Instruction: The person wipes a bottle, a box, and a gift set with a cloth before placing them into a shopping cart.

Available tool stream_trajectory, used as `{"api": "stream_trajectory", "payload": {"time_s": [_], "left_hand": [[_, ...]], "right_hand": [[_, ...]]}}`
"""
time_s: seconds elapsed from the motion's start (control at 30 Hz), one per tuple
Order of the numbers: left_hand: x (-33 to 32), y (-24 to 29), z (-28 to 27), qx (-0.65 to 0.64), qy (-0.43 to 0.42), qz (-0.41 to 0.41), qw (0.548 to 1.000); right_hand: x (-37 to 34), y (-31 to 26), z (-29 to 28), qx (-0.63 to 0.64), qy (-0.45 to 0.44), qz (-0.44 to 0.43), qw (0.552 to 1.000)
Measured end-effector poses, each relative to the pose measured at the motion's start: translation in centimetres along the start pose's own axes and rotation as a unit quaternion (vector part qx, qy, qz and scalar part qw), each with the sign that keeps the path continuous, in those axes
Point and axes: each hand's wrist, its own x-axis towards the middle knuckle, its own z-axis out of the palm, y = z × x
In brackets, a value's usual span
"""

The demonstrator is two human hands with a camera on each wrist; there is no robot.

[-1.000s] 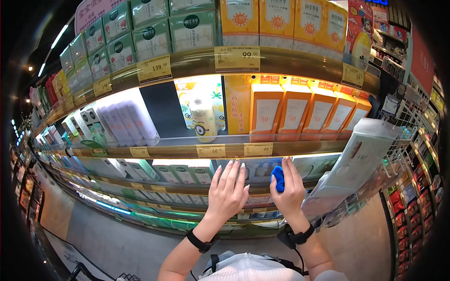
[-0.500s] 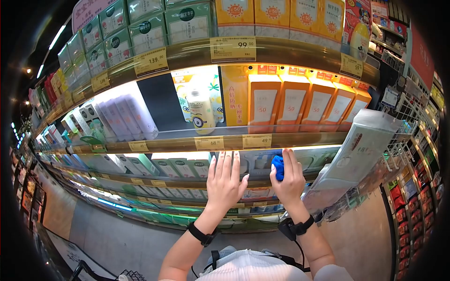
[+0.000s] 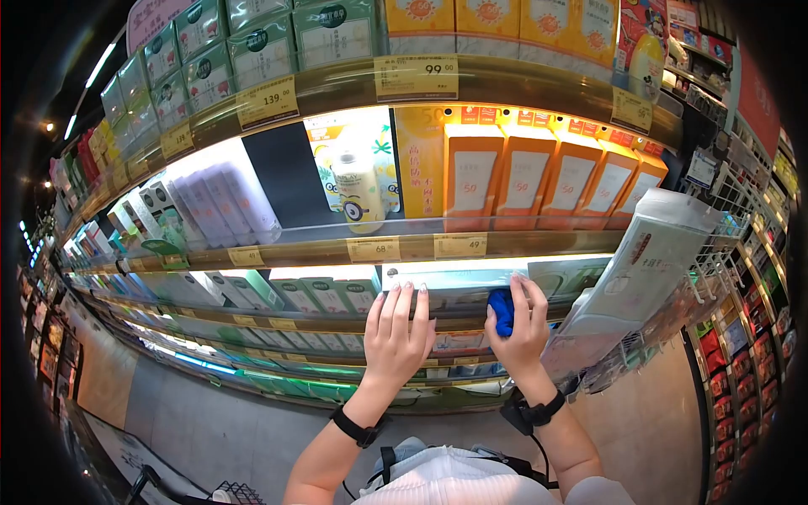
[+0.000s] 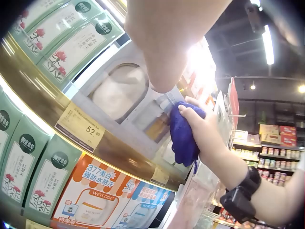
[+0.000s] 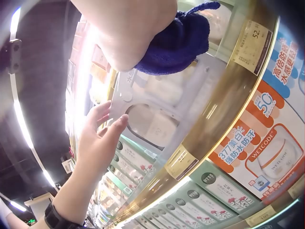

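Note:
A wide, pale box (image 3: 459,276) with an oval window (image 4: 119,90) stands on the shelf below the orange boxes, its top face showing. My left hand (image 3: 397,335) grips its left part, fingers over the upper edge and thumb on the front, as the right wrist view shows of the hand (image 5: 95,148). Near the box's right end, my right hand (image 3: 522,330) holds a crumpled blue cloth (image 3: 502,312) between thumb and fingers, with fingertips at the upper edge. The cloth (image 4: 185,136) lies against the box's front in the left wrist view.
Above are orange boxes (image 3: 526,177) and a yellow bottle (image 3: 359,194). Green-and-white boxes (image 3: 324,290) stand left of the pale box. A clear hanging package (image 3: 652,261) juts out at the right, beside a wire rack (image 3: 736,189). Price tags line the shelf edges.
The pale box's top face has come into view, with its upper edge nearer me. Both hands' fingers have bent over that edge. The blue cloth remains in my right hand.

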Motion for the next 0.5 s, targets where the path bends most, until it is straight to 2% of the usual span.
{"api": "stream_trajectory", "payload": {"time_s": [0.1,0.17,0.2,0.33,0.5], "left_hand": [[-0.5,-0.4,-0.1,0.025,0.026,0.021,0.999],[-0.5,-0.6,-0.2,0.032,0.034,0.023,0.999],[-0.3,-0.6,-0.3,0.034,0.034,0.027,0.999],[-0.1,-0.7,-0.1,0.02,0.058,0.022,0.998],[0.4,-1.5,-0.5,0.013,0.037,0.031,0.999]], "right_hand": [[-0.6,0.1,-0.1,0.009,0.037,-0.033,0.999],[-0.6,-0.3,-0.5,0.038,0.05,-0.001,0.998],[-0.8,-0.2,-0.4,0.056,0.041,0.019,0.997],[-1.3,0.2,-0.8,0.037,0.021,0.003,0.999],[-2.7,-0.4,-1.7,0.106,0.004,0.064,0.992]]}}
